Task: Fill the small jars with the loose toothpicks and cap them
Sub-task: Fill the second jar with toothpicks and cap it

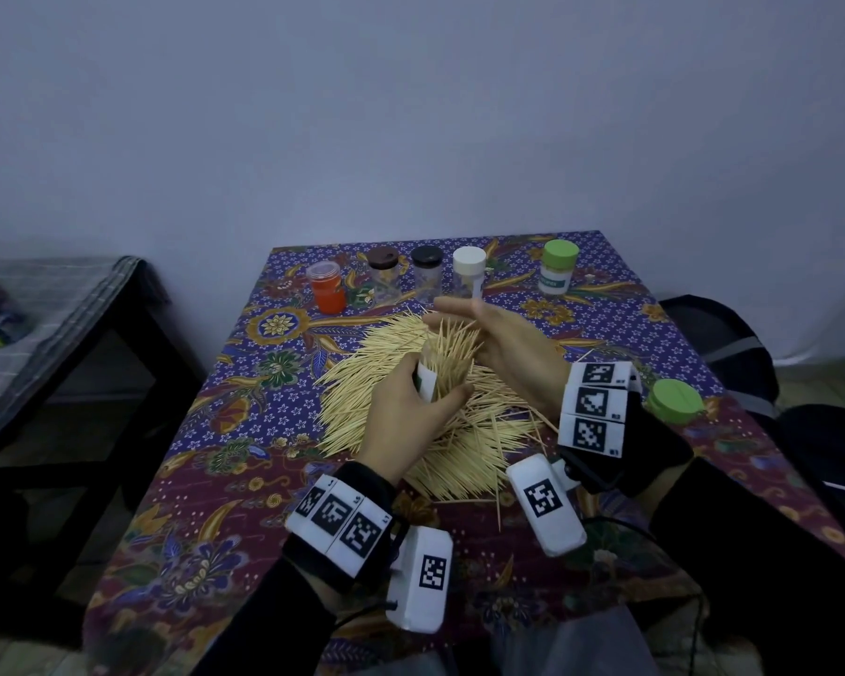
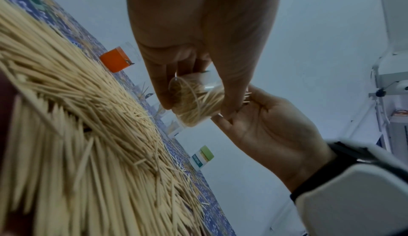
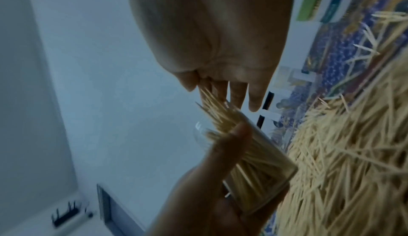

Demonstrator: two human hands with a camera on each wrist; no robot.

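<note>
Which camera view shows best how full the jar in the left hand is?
The right wrist view: the clear jar is near, and toothpicks fill it and stick out of its mouth. In the left wrist view the left hand hides part of it. The head view shows mainly its label and the toothpick tips.

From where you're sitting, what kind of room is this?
Probably a plain room in a home, not a workshop: a table under a flowered batik cloth, a bare pale wall, and a low bench with checked fabric beside it.
</note>
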